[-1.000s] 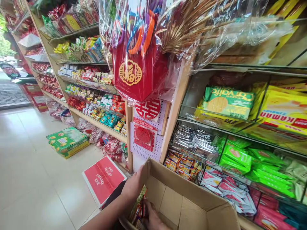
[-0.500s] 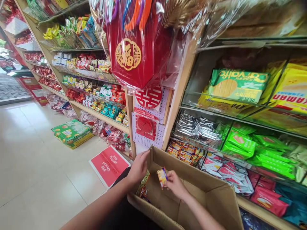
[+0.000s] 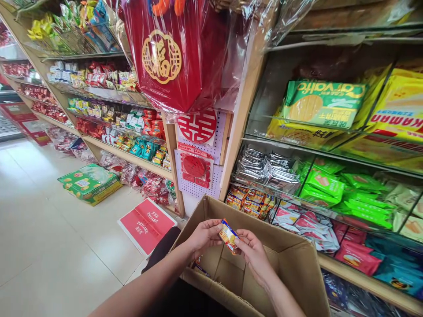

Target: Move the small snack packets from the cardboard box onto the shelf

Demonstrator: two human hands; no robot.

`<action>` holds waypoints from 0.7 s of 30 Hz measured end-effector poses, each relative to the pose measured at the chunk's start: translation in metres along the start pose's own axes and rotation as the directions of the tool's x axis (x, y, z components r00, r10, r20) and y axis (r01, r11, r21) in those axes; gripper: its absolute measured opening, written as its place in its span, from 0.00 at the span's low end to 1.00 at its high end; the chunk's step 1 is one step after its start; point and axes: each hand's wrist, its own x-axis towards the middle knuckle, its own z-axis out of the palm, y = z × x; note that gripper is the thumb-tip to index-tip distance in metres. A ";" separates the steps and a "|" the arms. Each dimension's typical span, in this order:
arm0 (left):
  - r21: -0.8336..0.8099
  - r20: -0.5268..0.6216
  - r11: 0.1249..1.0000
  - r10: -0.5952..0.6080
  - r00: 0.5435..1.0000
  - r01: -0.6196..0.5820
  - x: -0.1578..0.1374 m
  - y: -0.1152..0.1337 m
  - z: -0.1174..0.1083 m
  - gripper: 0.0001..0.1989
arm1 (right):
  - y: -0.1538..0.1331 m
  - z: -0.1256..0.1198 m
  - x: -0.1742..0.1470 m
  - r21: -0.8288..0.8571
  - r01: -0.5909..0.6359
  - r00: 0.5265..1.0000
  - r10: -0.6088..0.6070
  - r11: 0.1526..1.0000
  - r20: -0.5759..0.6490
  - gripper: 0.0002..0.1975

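Here, a shop aisle: pale glossy floor tiles [image 3: 49, 229] and wooden shelves [image 3: 243, 105] crammed with crinkly foil snack bags. Over an open cardboard box [image 3: 294, 268], the left hand [image 3: 203, 235] and right hand [image 3: 253, 253] both pinch one small shiny orange packet [image 3: 228, 235], fingertips closed on its edges.

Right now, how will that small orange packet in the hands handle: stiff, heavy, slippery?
Probably light: the left hand and right hand pinch the packet with fingertips only, above the box. Likely slippery, since its wrapper looks glossy. It seems to keep its flat shape when held by the edges, so fairly stiff, though the contents may crush.
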 end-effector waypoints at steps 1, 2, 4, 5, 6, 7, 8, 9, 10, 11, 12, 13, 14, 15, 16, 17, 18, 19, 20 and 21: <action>0.026 -0.004 1.000 0.011 1.000 -0.011 0.001 -0.002 0.001 0.24 | 0.001 0.000 -0.001 -0.012 -0.021 0.999 0.021 1.000 0.027 0.27; 0.064 -0.005 0.998 0.027 1.000 -0.026 0.002 -0.003 0.001 0.24 | 0.001 -0.001 -0.002 -0.040 -0.036 0.997 0.039 0.999 0.066 0.27; 0.167 0.002 0.983 0.075 0.997 -0.075 0.004 -0.001 0.001 0.23 | 0.001 -0.003 0.000 -0.114 -0.046 0.988 0.062 0.992 0.139 0.26; 0.226 0.005 0.968 0.109 0.994 -0.108 0.004 0.001 -0.001 0.22 | -0.001 -0.005 0.002 -0.124 -0.044 0.990 0.060 0.991 0.126 0.26; 0.291 -0.002 0.946 0.151 0.989 -0.144 0.005 0.005 -0.004 0.20 | -0.003 -0.009 0.005 -0.103 -0.041 0.996 0.049 0.994 0.071 0.26; 0.362 -0.019 0.915 0.199 0.980 -0.179 0.006 0.010 -0.009 0.19 | -0.007 -0.013 0.010 -0.058 -0.033 0.999 0.032 0.998 -0.019 0.27; 0.438 -0.045 0.875 0.251 0.967 -0.207 0.007 0.015 -0.016 0.17 | -0.012 -0.018 0.017 -0.002 -0.014 0.992 0.014 1.000 -0.129 0.28; 0.516 -0.076 0.828 0.299 0.951 -0.220 0.008 0.019 -0.025 0.17 | -0.019 -0.024 0.025 0.055 0.024 0.971 -0.010 0.998 -0.238 0.29; 0.591 -0.107 0.778 0.337 0.936 -0.213 0.010 0.022 -0.034 0.17 | -0.026 -0.029 0.034 0.101 0.069 0.946 -0.034 0.992 -0.321 0.30; 0.659 -0.137 0.729 0.359 0.923 -0.186 0.011 0.023 -0.043 0.19 | -0.034 -0.034 0.043 0.135 0.111 0.928 -0.054 0.985 -0.369 0.31; 0.714 -0.163 0.685 0.364 0.917 -0.145 0.013 0.022 -0.051 0.21 | -0.042 -0.039 0.054 0.162 0.143 0.919 -0.070 0.976 -0.389 0.31; 0.755 -0.185 0.648 0.355 0.917 -0.099 0.014 0.020 -0.058 0.23 | -0.048 -0.043 0.066 0.193 0.167 0.912 -0.077 0.967 -0.403 0.29; 0.786 -0.200 0.616 0.335 0.921 -0.054 0.015 0.015 -0.064 0.24 | -0.054 -0.045 0.078 0.222 0.183 0.907 -0.077 0.958 -0.413 0.27; 0.808 -0.207 0.589 0.309 0.928 -0.016 0.015 0.010 -0.067 0.24 | -0.059 -0.047 0.090 0.245 0.191 0.902 -0.072 0.950 -0.426 0.24; 0.825 -0.207 0.565 0.282 0.937 0.013 0.015 0.004 -0.069 0.24 | -0.063 -0.048 0.103 0.262 0.198 0.893 -0.064 0.945 -0.446 0.21; 0.840 -0.206 0.542 0.260 0.943 0.034 0.014 -0.001 -0.070 0.23 | -0.066 -0.049 0.115 0.271 0.207 0.879 -0.057 0.940 -0.474 0.18; 0.852 -0.207 0.522 0.244 0.947 0.051 0.013 -0.006 -0.069 0.22 | -0.069 -0.049 0.127 0.274 0.219 0.863 -0.055 0.937 -0.502 0.15; 0.861 -0.212 0.503 0.235 0.948 0.068 0.011 -0.009 -0.068 0.21 | -0.071 -0.050 0.139 0.269 0.234 0.848 -0.061 0.934 -0.526 0.12; 0.869 -0.221 0.488 0.232 0.947 0.083 0.010 -0.010 -0.067 0.20 | -0.073 -0.050 0.149 0.257 0.252 0.836 -0.076 0.933 -0.543 0.09; 0.875 -0.228 0.475 0.231 0.946 0.095 0.009 -0.011 -0.066 0.19 | -0.074 -0.051 0.159 0.238 0.269 0.829 -0.098 0.933 -0.551 0.06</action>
